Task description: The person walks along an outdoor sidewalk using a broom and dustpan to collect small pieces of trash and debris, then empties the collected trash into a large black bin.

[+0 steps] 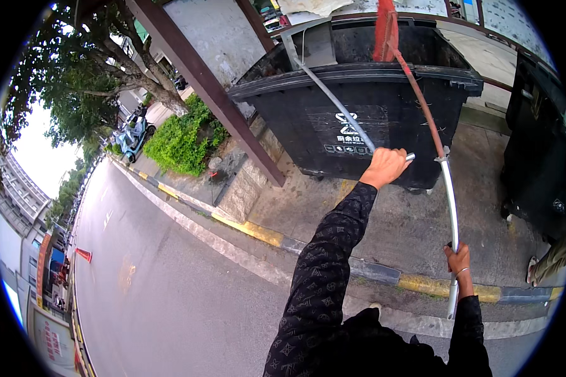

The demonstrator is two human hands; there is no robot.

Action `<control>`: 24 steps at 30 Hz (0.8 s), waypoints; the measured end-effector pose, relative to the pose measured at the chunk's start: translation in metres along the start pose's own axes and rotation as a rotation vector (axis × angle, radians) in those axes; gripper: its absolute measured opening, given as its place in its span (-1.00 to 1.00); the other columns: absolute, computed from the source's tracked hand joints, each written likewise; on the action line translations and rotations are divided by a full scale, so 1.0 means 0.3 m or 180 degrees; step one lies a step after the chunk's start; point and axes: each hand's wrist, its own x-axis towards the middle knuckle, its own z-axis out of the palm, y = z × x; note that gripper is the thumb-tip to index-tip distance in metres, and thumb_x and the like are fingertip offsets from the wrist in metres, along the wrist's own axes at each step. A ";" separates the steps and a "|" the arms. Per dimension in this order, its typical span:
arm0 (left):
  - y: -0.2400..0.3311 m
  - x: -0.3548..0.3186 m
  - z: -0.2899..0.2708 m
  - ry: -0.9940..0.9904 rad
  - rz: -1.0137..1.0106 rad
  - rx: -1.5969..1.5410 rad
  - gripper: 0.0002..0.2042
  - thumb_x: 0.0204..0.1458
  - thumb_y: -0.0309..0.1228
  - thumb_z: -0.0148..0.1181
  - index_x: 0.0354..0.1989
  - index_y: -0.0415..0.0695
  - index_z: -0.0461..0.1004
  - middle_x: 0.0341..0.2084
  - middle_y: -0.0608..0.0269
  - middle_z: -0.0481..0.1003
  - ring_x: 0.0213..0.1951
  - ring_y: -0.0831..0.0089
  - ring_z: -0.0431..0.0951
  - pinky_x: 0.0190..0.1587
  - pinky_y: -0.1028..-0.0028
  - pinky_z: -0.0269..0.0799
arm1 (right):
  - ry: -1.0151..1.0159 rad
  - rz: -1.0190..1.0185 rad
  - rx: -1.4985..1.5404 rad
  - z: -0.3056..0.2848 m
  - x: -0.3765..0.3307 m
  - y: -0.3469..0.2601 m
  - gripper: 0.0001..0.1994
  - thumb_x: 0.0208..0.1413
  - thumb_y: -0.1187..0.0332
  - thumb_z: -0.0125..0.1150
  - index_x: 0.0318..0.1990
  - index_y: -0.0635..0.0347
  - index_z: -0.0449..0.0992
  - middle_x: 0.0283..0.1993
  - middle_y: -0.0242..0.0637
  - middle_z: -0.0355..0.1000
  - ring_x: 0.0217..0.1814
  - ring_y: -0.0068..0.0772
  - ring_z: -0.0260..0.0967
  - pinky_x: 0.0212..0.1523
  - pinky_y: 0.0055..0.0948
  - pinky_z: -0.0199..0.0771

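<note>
My left hand (387, 167) is closed round the upper end of a grey metal pole (341, 108). This pole slants up to a grey flat-sided pan, a long-handled dustpan (314, 45) by its look, at the left of the black wheeled bin (283, 112). Lower and to the right, my right hand (459, 259) grips the silver lower part of a long-handled tool (449, 191). Its shaft turns reddish farther up and ends in a red head (386, 34) over the bin's opening; the head's exact kind is unclear. The bin stands open, its bottom hidden from me.
At the right stands another dark bin (541, 144), with a person's leg and sandalled foot (534, 269) below it. A brown post (214, 88) rises left of the first bin. The yellow-and-black kerb (251, 230) borders the road (182, 276). Farther off are a bush (179, 141) and a traffic cone (84, 254).
</note>
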 end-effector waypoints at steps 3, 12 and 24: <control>0.017 0.039 -0.123 0.1014 -0.0542 -0.0271 -0.67 0.03 -0.20 0.20 -0.57 -0.20 0.38 -0.68 0.01 0.46 -0.59 0.05 0.51 -0.52 0.20 0.39 | -0.0064 -0.0291 0.0138 0.049 0.010 -0.018 -0.89 -0.06 0.46 0.21 -0.46 0.33 0.45 -0.68 -0.21 0.35 -0.80 -0.38 0.29 -0.77 -0.36 0.26; 0.133 0.053 -0.613 0.3624 -0.1787 -0.1864 -0.61 0.17 -0.23 0.13 -0.60 -0.26 0.29 -0.78 0.42 0.17 -0.65 0.65 0.13 -0.60 0.49 0.12 | 0.0760 -0.1296 -0.0665 -0.009 -0.062 -0.001 -0.84 -0.10 0.44 0.23 -0.41 0.37 0.44 -0.49 0.15 0.40 -0.36 0.18 0.44 -0.36 -0.14 0.36; 0.684 -0.535 -1.031 0.4161 -0.2304 -0.3030 -0.72 0.16 -0.38 0.11 -0.57 -0.09 0.21 -0.83 0.49 0.07 -0.81 0.68 0.04 -0.76 0.57 -0.11 | -0.0254 -0.1453 -0.0962 -0.055 -0.405 0.413 -0.81 -0.18 0.38 0.29 -0.43 0.31 0.48 -0.45 0.07 0.45 -0.32 0.12 0.45 -0.31 -0.10 0.41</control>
